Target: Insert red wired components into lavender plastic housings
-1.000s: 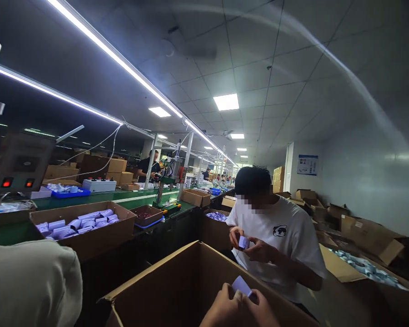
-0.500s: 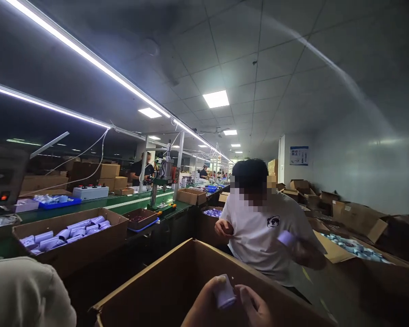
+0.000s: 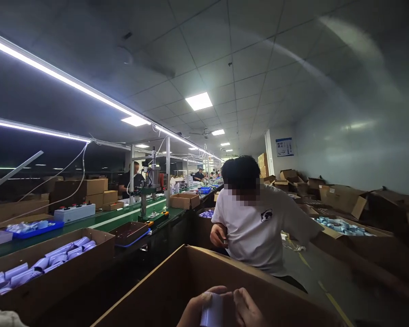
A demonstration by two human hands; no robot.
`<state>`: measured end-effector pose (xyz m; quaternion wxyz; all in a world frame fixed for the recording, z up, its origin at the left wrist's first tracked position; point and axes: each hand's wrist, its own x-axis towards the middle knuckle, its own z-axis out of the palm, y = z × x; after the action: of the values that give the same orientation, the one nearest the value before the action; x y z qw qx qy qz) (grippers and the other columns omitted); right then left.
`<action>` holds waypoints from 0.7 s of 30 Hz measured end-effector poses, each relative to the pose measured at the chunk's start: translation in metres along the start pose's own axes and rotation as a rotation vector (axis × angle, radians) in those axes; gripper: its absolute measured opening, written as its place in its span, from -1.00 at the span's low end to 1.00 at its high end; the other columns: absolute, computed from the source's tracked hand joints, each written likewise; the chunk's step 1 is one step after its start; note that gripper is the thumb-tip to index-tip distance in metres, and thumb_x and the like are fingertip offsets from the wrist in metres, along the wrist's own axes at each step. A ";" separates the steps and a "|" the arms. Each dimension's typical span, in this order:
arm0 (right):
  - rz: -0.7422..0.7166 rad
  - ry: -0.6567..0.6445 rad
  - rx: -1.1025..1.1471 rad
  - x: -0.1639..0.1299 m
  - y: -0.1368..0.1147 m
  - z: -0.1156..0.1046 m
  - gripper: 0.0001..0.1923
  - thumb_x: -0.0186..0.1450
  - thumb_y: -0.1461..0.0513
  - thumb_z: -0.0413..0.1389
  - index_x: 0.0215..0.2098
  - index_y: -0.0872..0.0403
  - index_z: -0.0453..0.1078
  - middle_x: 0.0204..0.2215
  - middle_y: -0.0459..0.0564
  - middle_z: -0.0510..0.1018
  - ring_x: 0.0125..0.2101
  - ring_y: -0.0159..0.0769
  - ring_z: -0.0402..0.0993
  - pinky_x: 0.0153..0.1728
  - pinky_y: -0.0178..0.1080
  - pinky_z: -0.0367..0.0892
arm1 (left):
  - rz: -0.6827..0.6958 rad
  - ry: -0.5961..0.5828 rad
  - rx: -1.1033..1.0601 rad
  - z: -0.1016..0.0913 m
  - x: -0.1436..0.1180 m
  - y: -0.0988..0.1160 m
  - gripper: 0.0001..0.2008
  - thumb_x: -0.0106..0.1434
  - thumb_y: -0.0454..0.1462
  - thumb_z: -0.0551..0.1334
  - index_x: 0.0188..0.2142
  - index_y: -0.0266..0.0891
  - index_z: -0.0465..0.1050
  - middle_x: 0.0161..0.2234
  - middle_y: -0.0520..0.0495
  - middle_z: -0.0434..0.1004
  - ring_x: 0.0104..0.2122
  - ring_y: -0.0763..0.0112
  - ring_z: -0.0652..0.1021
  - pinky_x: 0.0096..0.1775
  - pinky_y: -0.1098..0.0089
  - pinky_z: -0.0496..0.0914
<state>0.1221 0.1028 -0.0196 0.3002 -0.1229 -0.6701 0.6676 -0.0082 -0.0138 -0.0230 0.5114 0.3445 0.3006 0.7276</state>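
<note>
My left hand (image 3: pixel 192 311) is wrapped round a pale lavender plastic piece (image 3: pixel 212 310) with a smooth, curved surface. Its lower end is cut off by the bottom edge of the view. Just right of it, my right hand (image 3: pixel 248 309) has thumb and fingertips pinched together, close to the fingertips of my left hand. Whatever sits in that pinch is too small or hidden to make out. Both hands are over a large open cardboard box (image 3: pixel 146 295), whose visible inner walls are bare brown.
A cardboard box (image 3: pixel 98 243) of similar lavender pieces stands left, beside the green conveyor bench (image 3: pixel 104 219) with a press (image 3: pixel 152 181). A co-worker in a white T-shirt (image 3: pixel 250 231) sits across from me. Another box (image 3: pixel 381 236) holds pale blue parts at right.
My view has turned a little right. The lavender piece has moved lower and left in view, now more upright. The co-worker's arm swung out toward the right, and the piece in that hand is out of sight.
</note>
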 end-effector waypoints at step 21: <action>-0.248 0.140 -0.244 0.006 0.015 -0.002 -0.62 0.04 -0.08 0.09 -0.58 0.03 0.16 -0.68 -0.20 0.14 -0.60 -0.40 0.09 -0.53 -0.33 0.07 | 0.067 0.105 -0.008 0.007 -0.006 0.002 -0.41 0.06 -0.16 0.27 0.09 -0.29 0.34 -0.40 -0.14 0.50 -0.36 0.23 0.53 -0.27 0.32 0.36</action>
<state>0.1156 0.1090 -0.0327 0.4090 -0.1209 -0.7336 0.5291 -0.0023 -0.0192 -0.0180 0.4716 0.3135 0.3124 0.7627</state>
